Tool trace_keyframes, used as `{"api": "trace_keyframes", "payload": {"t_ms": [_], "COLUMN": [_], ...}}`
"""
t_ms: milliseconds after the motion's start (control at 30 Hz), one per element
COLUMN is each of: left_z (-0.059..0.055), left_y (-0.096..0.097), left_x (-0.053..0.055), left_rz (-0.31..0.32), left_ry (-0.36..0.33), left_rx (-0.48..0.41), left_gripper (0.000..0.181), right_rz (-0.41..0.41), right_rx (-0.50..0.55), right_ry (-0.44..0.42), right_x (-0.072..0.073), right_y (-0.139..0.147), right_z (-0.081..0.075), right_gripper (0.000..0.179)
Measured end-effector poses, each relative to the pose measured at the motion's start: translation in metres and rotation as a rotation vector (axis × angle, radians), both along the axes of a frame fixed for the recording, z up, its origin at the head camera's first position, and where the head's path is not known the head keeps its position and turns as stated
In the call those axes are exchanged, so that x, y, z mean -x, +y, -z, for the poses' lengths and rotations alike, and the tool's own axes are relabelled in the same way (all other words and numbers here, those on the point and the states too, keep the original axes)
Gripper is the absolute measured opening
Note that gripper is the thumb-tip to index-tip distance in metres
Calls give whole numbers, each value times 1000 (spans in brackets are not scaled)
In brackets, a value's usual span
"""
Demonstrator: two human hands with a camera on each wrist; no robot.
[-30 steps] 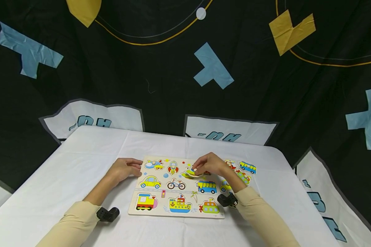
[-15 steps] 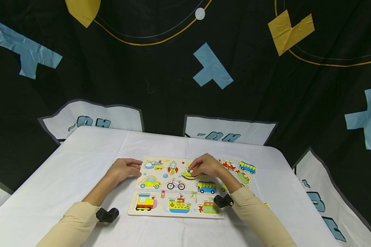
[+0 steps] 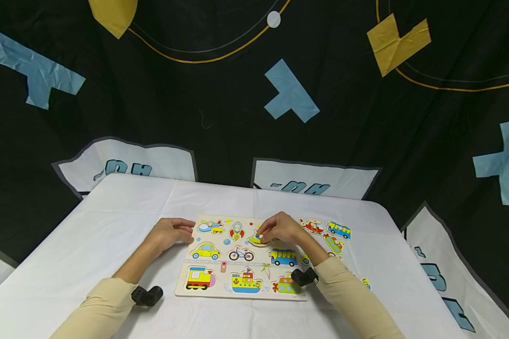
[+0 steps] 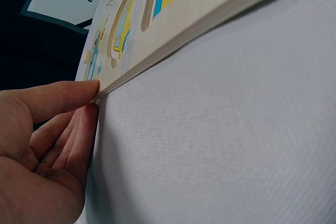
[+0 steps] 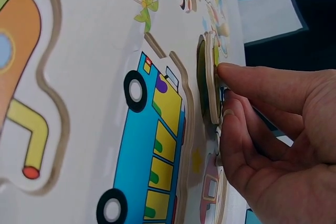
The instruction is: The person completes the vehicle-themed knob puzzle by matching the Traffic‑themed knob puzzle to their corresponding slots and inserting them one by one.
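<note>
My right hand [image 3: 282, 228] pinches a yellow-green flying saucer puzzle piece [image 3: 256, 242] over the upper right part of the wooden puzzle board [image 3: 218, 295]. In the right wrist view, the piece [image 5: 211, 77] stands slightly off the board, between thumb and fingertips; its picture side is mostly hidden. My left hand [image 3: 168, 233] touches the board's left edge with thumb and fairly straight fingers. Close up, the left wrist view shows the thumb [image 4: 65, 94] against that edge. The board bears pictures of a bus [image 3: 283, 256], bicycle [image 3: 242, 253], ship [image 3: 247, 281] and other vehicles.
Loose pieces lie on the white tablecloth [image 3: 110, 226] right of the board: a helicopter [image 3: 311, 226], a bus piece [image 3: 339, 230], a submarine [image 3: 334, 244], and others partly hidden by the right arm. A black curtain [image 3: 220, 122] hangs behind the table.
My right hand has moved slightly left with the flying saucer piece and lowered it toward the board, uncovering more of the helicopter. The left hand stays at the edge.
</note>
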State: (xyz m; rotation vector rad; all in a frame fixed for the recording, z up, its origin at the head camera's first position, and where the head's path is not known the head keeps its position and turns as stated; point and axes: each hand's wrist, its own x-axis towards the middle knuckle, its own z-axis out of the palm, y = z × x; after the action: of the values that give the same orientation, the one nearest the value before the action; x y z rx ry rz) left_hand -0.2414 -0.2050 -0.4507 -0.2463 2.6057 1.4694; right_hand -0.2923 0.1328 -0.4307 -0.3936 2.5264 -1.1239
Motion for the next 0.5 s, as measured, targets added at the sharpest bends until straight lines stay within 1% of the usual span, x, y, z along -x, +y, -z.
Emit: {"api": "trace_keyframes", "payload": {"t_ms": [333,500], "left_z": [1,1], "left_y": [0,0], "left_x": [0,-1], "left_rz": [-10,-13], "left_ry": [-2,1], "left_rx": [-9,-9], "left_gripper": [50,50], "right_rz": [8,17], "right_rx": [-12,-14], "right_ry": [-8,4], "right_x": [2,1], "right_y": [-1,-2], "right_z": [4,6], "right_gripper": [11,12]}}
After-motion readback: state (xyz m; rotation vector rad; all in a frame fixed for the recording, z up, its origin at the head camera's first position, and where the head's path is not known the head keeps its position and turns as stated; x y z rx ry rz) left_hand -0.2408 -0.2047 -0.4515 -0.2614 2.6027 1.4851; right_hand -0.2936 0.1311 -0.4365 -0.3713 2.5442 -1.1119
